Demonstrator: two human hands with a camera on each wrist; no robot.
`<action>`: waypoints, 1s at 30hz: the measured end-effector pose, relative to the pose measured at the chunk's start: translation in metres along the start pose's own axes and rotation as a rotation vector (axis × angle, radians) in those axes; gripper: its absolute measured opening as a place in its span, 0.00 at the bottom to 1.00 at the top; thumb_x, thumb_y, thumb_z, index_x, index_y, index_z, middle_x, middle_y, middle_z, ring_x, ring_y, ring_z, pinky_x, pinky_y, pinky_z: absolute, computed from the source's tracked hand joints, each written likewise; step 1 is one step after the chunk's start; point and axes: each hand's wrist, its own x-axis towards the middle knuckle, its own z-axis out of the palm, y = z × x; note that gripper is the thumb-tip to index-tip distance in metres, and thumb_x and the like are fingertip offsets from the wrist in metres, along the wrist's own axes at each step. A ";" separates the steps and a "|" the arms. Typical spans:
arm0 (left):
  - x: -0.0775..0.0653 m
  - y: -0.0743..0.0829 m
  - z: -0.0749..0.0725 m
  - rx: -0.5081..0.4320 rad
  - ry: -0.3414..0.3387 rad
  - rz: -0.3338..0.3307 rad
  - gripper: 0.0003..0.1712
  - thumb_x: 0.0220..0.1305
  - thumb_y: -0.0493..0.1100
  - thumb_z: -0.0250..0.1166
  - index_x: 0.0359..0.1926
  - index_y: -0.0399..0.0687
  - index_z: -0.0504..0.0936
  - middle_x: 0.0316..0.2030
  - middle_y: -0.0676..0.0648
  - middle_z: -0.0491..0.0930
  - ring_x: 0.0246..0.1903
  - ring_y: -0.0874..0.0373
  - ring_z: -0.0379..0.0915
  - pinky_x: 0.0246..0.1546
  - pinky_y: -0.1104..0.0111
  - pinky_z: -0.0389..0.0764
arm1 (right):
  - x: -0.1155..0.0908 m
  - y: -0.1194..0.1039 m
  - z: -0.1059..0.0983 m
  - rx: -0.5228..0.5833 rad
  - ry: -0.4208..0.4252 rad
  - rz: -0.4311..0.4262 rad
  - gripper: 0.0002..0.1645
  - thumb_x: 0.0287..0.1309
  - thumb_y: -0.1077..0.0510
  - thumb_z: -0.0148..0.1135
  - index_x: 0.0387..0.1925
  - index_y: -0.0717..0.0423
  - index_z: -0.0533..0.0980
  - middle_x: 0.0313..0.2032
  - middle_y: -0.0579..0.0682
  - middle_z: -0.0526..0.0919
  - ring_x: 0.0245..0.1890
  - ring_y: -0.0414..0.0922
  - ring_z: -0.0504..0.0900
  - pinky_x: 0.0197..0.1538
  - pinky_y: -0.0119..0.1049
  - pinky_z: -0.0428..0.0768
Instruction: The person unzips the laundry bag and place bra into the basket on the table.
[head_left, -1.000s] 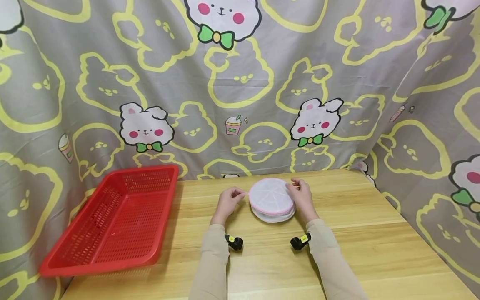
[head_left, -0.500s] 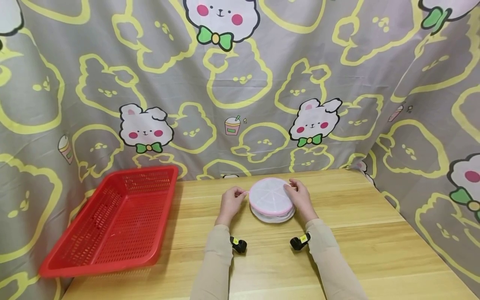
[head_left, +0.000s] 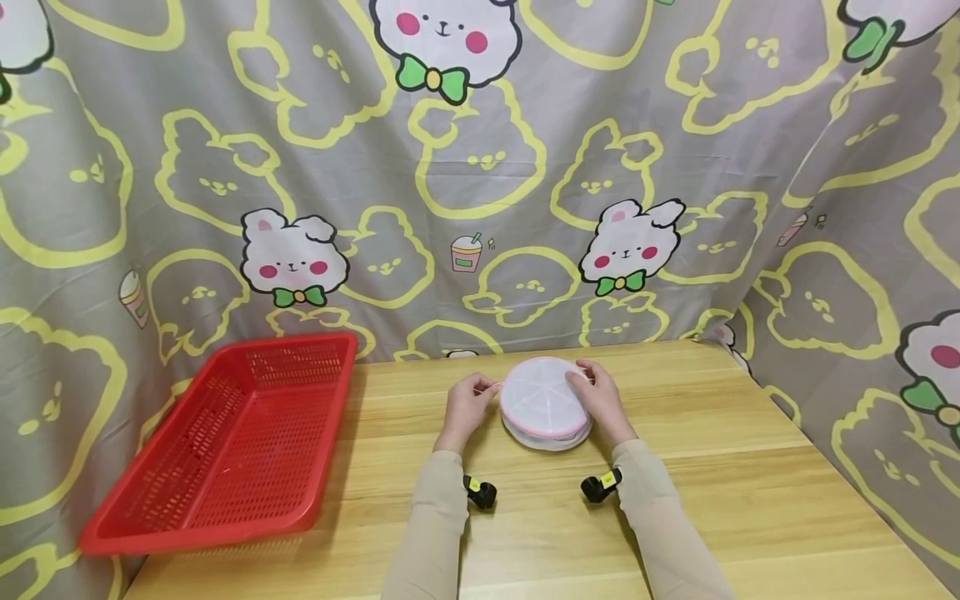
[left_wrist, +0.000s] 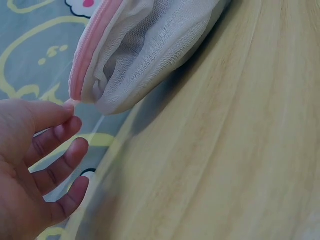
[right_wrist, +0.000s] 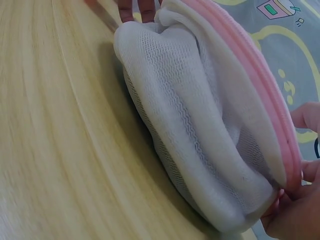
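Note:
A round white mesh laundry bag [head_left: 543, 398] with a pink zipper edge [left_wrist: 92, 47] sits on the wooden table, its soft side folded down in creases. At the bag's left edge, my left hand [head_left: 467, 408] pinches a small pink tab [left_wrist: 74, 103] between thumb and index finger. The other left fingers are spread and loosely bent, off the bag. My right hand [head_left: 603, 402] grips the opposite edge, thumb on the top and fingers at the side. In the right wrist view this hand [right_wrist: 295, 212] is partly cut off by the frame.
A large red plastic basket [head_left: 315, 467] with perforated walls stands on the left of the table [head_left: 720, 500]. A grey curtain [head_left: 450, 183] with cartoon prints hangs behind and along both sides. Black wrist cameras [head_left: 482, 493] are strapped at the sleeves.
My left hand and forearm have shifted slightly right, still pinching the tab. The bag's top has tilted or moved slightly. My right thumb lies a little further in over the top.

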 end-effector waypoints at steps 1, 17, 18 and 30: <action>0.000 0.000 0.000 -0.002 -0.002 0.001 0.05 0.62 0.40 0.67 0.32 0.43 0.84 0.33 0.45 0.84 0.34 0.58 0.76 0.35 0.69 0.77 | 0.000 0.001 0.000 -0.004 0.000 -0.005 0.31 0.67 0.52 0.55 0.66 0.62 0.65 0.55 0.62 0.70 0.55 0.53 0.68 0.60 0.46 0.67; -0.002 0.005 0.000 -0.023 -0.054 0.005 0.04 0.63 0.40 0.67 0.34 0.43 0.84 0.33 0.46 0.84 0.34 0.60 0.75 0.35 0.71 0.76 | -0.001 0.001 0.004 -0.019 -0.020 0.000 0.33 0.63 0.53 0.61 0.65 0.65 0.65 0.65 0.65 0.68 0.66 0.58 0.67 0.70 0.51 0.63; -0.002 0.005 0.000 -0.023 -0.054 0.009 0.04 0.63 0.40 0.67 0.34 0.43 0.84 0.33 0.46 0.84 0.34 0.59 0.75 0.35 0.71 0.76 | -0.001 0.001 0.004 -0.019 -0.020 0.004 0.33 0.62 0.53 0.61 0.64 0.65 0.65 0.65 0.65 0.69 0.65 0.58 0.67 0.70 0.51 0.64; -0.002 0.003 0.000 -0.020 -0.054 0.015 0.05 0.62 0.41 0.67 0.33 0.44 0.84 0.33 0.46 0.84 0.35 0.60 0.75 0.36 0.70 0.76 | -0.004 0.000 0.006 -0.001 0.008 0.030 0.31 0.62 0.54 0.61 0.62 0.65 0.66 0.61 0.65 0.71 0.61 0.57 0.70 0.67 0.51 0.67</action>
